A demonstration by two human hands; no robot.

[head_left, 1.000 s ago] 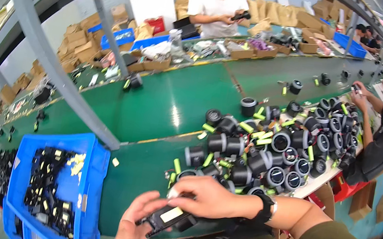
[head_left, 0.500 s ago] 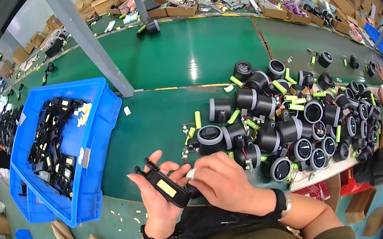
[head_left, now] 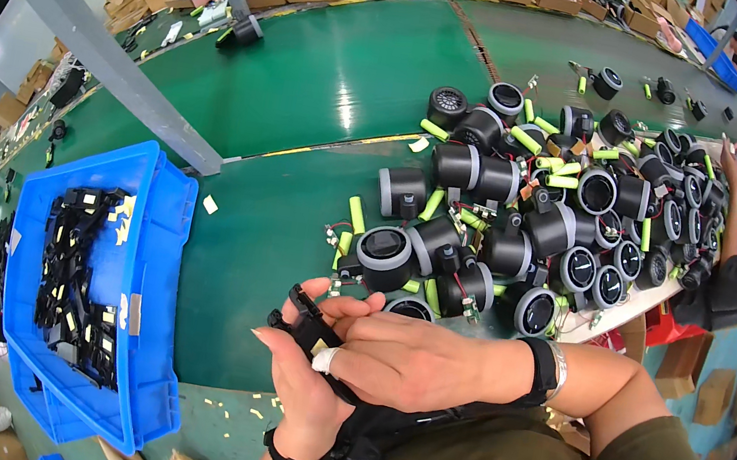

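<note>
A blue bin (head_left: 167, 255) at lower left holds black parts (head_left: 63, 276) and yellowish slips (head_left: 126, 219). At lower centre, the half-closed left hand (head_left: 307, 390) holds a black housing (head_left: 307, 317) with a yellow patch; the right hand (head_left: 410, 359) bends over it, grip unclear. Black cylinders (head_left: 552, 230) crowd centre right; a grey post (head_left: 116, 51) slants upper left.

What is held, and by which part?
The left hand holds a black plastic piece near its pronged end; the right hand partly covers it.
</note>
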